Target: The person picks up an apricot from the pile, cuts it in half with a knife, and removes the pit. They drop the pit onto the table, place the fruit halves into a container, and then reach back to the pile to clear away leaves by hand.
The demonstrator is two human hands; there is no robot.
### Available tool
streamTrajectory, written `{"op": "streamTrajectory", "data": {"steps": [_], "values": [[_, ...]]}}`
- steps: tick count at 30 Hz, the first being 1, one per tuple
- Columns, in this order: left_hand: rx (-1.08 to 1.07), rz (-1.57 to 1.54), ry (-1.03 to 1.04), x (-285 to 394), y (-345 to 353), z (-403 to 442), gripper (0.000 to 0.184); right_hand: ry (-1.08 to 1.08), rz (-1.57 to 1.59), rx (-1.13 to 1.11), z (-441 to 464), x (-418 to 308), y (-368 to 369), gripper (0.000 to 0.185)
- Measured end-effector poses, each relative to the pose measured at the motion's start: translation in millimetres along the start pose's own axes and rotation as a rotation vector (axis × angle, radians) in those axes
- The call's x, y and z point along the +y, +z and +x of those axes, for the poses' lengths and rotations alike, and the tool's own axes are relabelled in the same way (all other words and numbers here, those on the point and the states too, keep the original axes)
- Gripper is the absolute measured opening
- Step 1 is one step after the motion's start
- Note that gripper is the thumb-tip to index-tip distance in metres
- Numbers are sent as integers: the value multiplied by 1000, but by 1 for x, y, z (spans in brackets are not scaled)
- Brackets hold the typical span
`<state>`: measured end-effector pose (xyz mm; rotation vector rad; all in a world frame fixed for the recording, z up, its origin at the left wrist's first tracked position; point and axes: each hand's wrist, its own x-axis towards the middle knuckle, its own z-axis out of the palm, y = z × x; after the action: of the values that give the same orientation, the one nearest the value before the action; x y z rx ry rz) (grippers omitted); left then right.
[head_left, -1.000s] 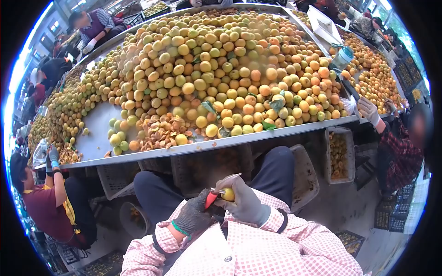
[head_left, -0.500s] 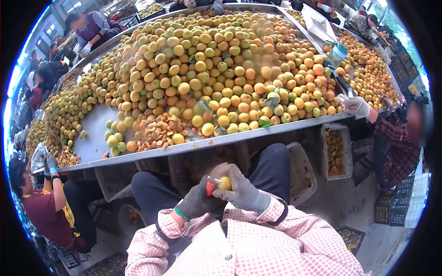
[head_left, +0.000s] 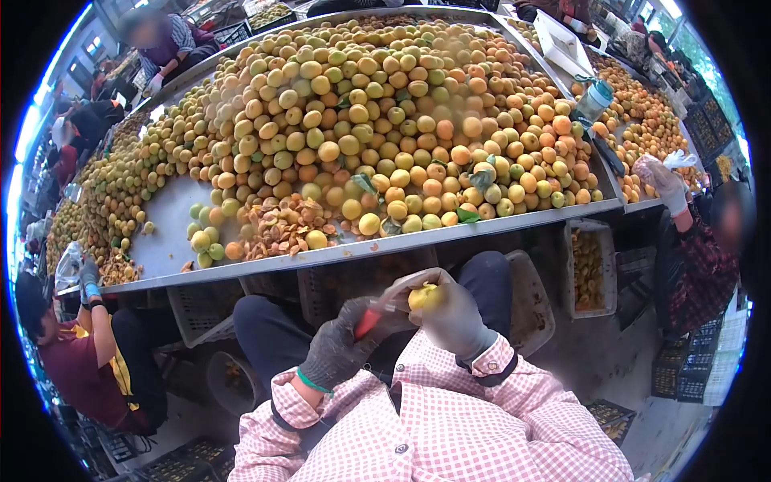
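In my left hand [head_left: 344,337], in a dark grey glove with a green band at the wrist, I grip a tool with a red handle [head_left: 368,321] that looks like a peeler. Its working end is blurred beside the fruit. My right hand [head_left: 459,321], in a lighter grey glove and partly smeared by motion, is closed around a yellow apricot [head_left: 423,296], which shows between thumb and fingers. Both hands are close together above my lap. Ahead of them, orange-brown peel scraps [head_left: 277,225] lie heaped near the table's front edge.
A large heap of apricots [head_left: 353,120] covers much of the metal-edged table [head_left: 337,252]. Plastic crates [head_left: 590,269] stand below it. A bottle [head_left: 593,100] and white tray [head_left: 560,44] are at the right. Co-workers sit left [head_left: 88,361] and right [head_left: 695,249].
Both hands have risen slightly; the right has moved rightward with the apricot. The tool has drawn back from the fruit. The right co-worker's gloved hand has lifted and moved right.
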<state>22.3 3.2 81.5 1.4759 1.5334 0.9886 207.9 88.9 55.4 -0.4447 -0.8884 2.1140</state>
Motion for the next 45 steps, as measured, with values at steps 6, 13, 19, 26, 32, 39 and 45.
{"op": "streamTrajectory", "data": {"steps": [6, 13, 19, 26, 32, 39, 45], "values": [[-25, 365, -31, -1, 9, -9, 35, 108, 45, 27, -8, -11, 17, 41], [41, 521, 116, -4, 6, -9, 32, 90, 86, 28, -8, -6, 23, 41], [106, 549, 113, -4, 11, -13, 31, 25, 35, 61, -7, -8, 26, 41], [54, 494, 52, -6, 13, -13, 27, 29, -38, 83, -6, -4, 35, 38], [40, 532, 192, -25, 10, 1, 31, 141, -35, 30, -1, -14, 38, 40], [27, 526, 33, -5, 20, 18, 29, 20, -588, 113, 14, -2, 2, 52], [16, 420, -123, 4, 26, 16, 25, 53, 244, 59, 7, 7, 19, 45]]}}
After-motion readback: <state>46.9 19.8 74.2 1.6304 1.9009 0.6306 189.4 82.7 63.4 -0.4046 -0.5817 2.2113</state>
